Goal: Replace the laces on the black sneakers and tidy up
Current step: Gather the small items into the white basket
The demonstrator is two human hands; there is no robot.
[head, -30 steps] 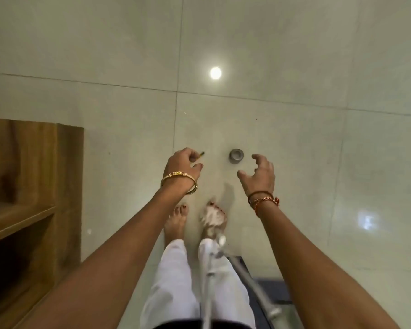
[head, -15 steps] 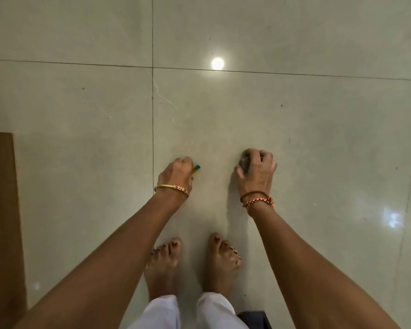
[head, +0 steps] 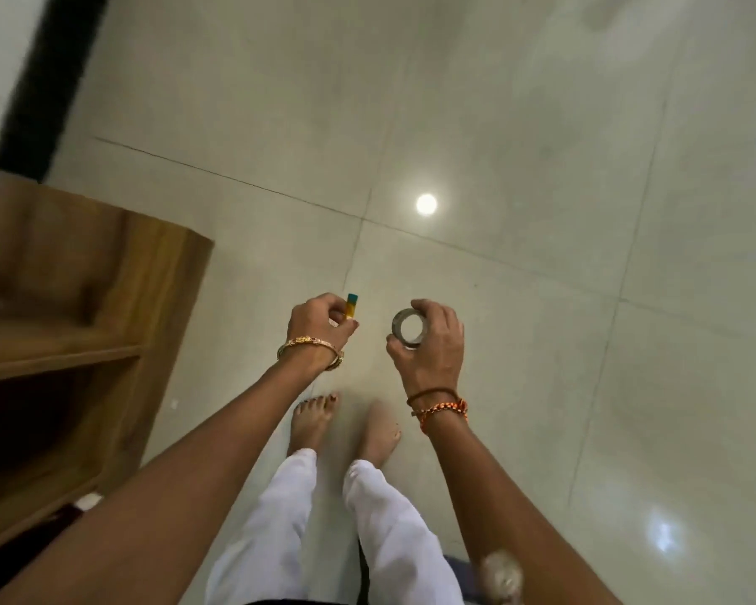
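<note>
While my right hand holds the roll of tape clear of the floor, its fingers curled over the rim and the thumb under it, my left hand pinches a small yellow and green stick between thumb and fingertips. Both hands are full, so I judge this to be the tidying part of the job. To do it well, I should keep the grip on the tape around its outer edge so it cannot slip off my fingers, keep the little stick pinched upright, and carry both to one place rather than setting them down loose. The black sneakers and the laces are not in view, so I cannot say where they lie.

Under me is a pale, glossy tiled floor with thin dark joints and a round lamp reflection. My bare feet stand on it below white trouser legs. To my left stands a wooden shelf unit, its lower space dark, and a black strip runs along the wall beyond it.
</note>
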